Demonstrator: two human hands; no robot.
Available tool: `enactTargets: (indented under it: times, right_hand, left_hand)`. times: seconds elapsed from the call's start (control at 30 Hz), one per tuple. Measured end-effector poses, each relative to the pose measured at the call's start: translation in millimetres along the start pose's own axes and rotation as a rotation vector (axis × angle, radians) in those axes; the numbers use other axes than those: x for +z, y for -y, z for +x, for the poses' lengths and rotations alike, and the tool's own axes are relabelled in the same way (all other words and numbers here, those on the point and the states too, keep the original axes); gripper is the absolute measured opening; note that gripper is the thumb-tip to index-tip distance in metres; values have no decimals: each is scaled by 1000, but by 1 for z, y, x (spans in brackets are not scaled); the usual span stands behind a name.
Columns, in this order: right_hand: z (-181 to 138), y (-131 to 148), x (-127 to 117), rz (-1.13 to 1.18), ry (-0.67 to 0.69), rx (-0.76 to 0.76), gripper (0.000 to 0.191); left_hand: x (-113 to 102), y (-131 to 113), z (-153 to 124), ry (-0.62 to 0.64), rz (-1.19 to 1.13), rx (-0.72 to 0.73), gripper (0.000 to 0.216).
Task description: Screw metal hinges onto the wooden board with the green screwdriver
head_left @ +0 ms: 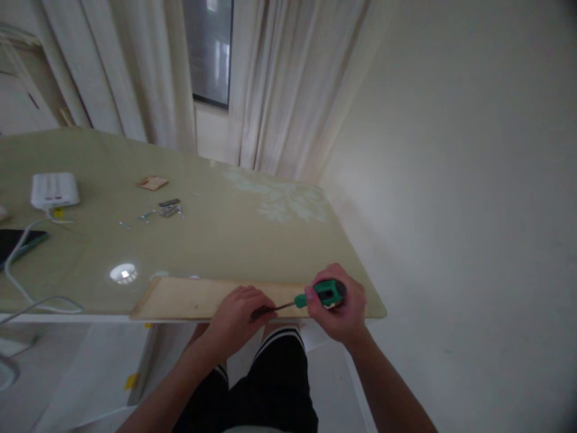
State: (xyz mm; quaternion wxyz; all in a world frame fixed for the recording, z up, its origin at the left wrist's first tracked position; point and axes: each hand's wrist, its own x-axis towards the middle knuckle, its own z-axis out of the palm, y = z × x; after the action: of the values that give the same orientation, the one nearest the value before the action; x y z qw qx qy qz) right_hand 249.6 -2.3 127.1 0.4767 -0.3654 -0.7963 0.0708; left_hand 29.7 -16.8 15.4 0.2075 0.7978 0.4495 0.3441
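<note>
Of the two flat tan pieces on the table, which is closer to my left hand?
The long board along the near edge of the table, by your left hand; the small piece lies farther back.

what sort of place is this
Probably a room in a home: long pale curtains hang beside a window, above a glossy table with a leafy pattern.

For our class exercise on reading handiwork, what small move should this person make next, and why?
Probably a slight twist of the green screwdriver, with the left hand steadying the wooden board. The right hand has its grip around the handle, and the shaft points at the left hand's fingers. What the tip meets is too small to tell.
</note>
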Motion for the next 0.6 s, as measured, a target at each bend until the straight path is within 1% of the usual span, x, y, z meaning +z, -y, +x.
enactTargets:
  times: [0.07,0.13,0.2,0.33,0.37,0.47,0.6]
  right_hand:
    - [4,2,0,-39,11,3,13]
    - [9,1,0,-81,11,-6,20]
    - [14,0,-2,-108,47,-61,24]
    - [32,1,-16,-105,243,-257,12]
    - [38,2,-20,-103,286,-298,11]
    - [51,7,-29,-115,401,-364,15]
    - [64,11,-32,-218,521,-444,17]
  left_hand:
    - [-1,-2,1,-3,17,0,1]
    - [-1,-4,3,-9,32,5,4]
    - [-2,-6,3,-16,43,8,7]
    - [0,-7,0,-12,112,42,7]
    - [1,-6,-2,-13,146,60,10]
    - [3,-4,-7,-18,233,89,28]
    - [8,1,-11,-17,302,79,37]
